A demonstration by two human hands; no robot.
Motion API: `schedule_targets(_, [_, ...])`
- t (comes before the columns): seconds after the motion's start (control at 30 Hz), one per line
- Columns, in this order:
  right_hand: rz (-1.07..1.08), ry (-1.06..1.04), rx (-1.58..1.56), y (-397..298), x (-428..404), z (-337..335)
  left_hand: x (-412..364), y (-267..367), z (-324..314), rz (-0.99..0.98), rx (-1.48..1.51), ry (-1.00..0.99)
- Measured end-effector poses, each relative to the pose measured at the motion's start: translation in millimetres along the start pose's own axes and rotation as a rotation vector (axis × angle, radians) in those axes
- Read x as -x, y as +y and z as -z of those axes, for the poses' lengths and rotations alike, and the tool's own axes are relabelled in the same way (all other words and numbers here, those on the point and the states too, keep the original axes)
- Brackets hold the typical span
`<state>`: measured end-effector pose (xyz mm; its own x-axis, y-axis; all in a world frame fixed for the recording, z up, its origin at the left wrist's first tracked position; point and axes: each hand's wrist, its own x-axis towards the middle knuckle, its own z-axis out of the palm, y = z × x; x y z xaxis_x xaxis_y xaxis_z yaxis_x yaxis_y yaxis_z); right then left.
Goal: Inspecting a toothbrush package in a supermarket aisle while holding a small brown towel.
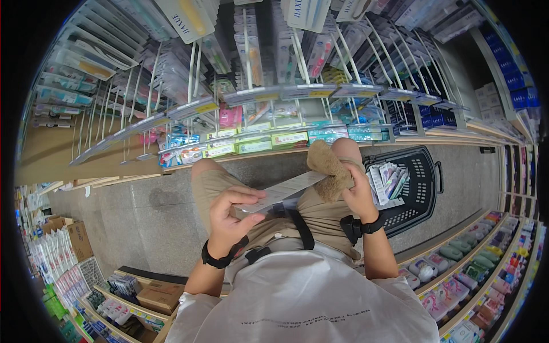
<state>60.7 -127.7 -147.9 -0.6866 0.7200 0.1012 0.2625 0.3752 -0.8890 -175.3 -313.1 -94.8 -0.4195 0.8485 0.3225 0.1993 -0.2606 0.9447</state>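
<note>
My left hand [233, 212] grips the near end of a flat blister-card package [283, 191] with small print on it. In my right hand [358, 195] is a brown terry cloth [330, 171], bunched up and touching the package's far end. Both hands are above my lap. On the floor to the right stands a black plastic shopping basket [418, 180] with several packaged toothbrushes [388, 180] in it. Ahead, carded toothbrushes [253, 58] hang on the metal hooks of a shop shelf.
Clear price-tag rails [309, 91] run along the hooks close ahead of my knees. Toothpaste boxes [289, 139] line the low shelf beneath. Shelves with bottles [450, 253] stand behind me on the right; a cardboard box [161, 296] sits on the shelf behind on the left. Grey floor [141, 218] lies between.
</note>
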Motion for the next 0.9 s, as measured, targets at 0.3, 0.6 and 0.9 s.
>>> schedule_targets(0.3, [-0.123,0.180,-0.376,18,3,-9,-2,-3,-3,-0.046,-0.029,0.001])
schedule_targets(0.6, [-0.416,0.260,-1.054,20,12,3,-7,1,10,-0.151,-0.039,-0.089])
schedule_targets(0.9, [-0.591,0.241,-1.003,22,4,3,-11,5,5,-0.157,-0.137,-0.273])
